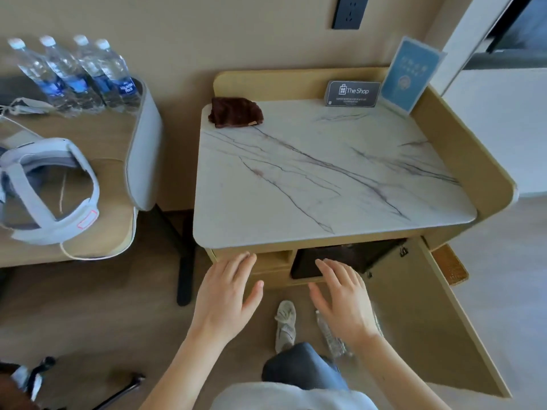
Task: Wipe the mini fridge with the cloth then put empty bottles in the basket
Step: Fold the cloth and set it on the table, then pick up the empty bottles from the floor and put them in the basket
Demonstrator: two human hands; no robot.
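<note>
Beside the cabinet (461,119), bottles (80,75) crowd a chair (145,143).

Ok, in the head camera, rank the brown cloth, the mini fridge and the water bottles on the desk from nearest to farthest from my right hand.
From the right hand:
1. Mini fridge, dark box in the cabinet, just beyond the fingertips.
2. Brown cloth, back left corner of the marble top.
3. Water bottles, far left on the desk.

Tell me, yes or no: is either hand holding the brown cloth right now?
No. The brown cloth lies on the back left corner of the marble top, while the left hand and right hand hover open and empty below its front edge.
</note>
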